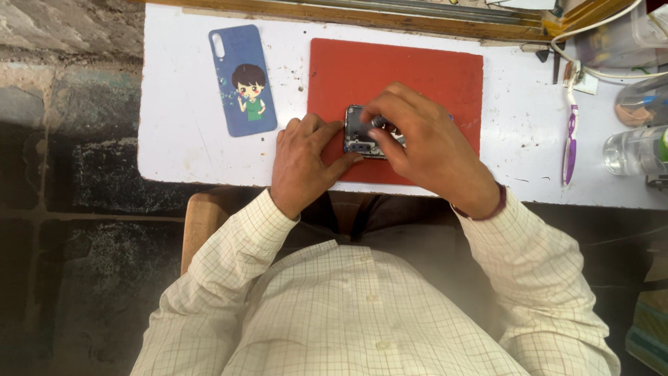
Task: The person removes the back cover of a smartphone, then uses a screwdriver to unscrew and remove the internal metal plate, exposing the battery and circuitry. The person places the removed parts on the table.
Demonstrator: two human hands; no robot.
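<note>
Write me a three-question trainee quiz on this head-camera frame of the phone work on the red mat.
1. True or false: the opened phone lies on the red mat.
2. Which thing lies left of the mat on the white table? A) a blue phone case B) a purple toothbrush C) a clear jar
3. Fill in: the right hand pinches a small ____ tool over the phone, while the left hand steadies its edge.

Key: 1 true. 2 A, the blue phone case; the purple toothbrush lies right of the mat. 3 dark; its kind cannot be told.
</note>
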